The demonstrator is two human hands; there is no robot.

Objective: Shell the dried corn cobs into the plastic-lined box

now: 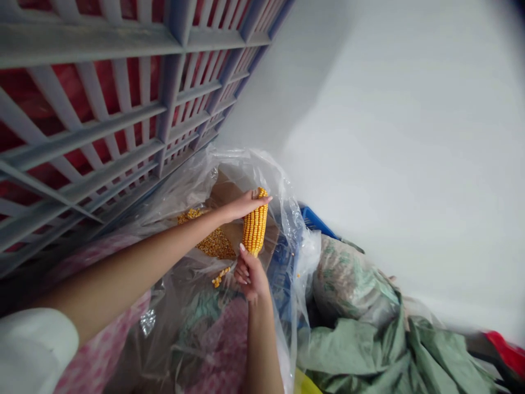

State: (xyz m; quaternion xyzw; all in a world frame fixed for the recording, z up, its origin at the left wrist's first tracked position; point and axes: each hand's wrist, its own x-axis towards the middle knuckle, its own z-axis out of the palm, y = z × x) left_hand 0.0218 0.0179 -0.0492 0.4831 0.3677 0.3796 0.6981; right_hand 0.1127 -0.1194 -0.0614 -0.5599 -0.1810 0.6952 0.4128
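Observation:
A yellow corn cob (255,227), thick with kernels, is held nearly upright between my two hands. The fingers of my left hand (245,205) wrap round its upper end. Lower down, my right hand (251,273) grips the bottom end, thumb against the kernels and fingers curled in. Beneath the cob opens a clear plastic bag (283,189). Loose corn kernels (215,243) lie heaped inside it on brown cardboard (225,189). A small cluster of kernels (220,277) rests on the plastic left of my right hand.
A grey slatted crate (172,93) with red material behind its slats rises on the left. The white wall (402,137) is at the right. Stuffed sacks (353,279) and green cloth (361,350) lie lower right, beside a blue crate edge (318,221). Pink patterned fabric (102,355) shows below.

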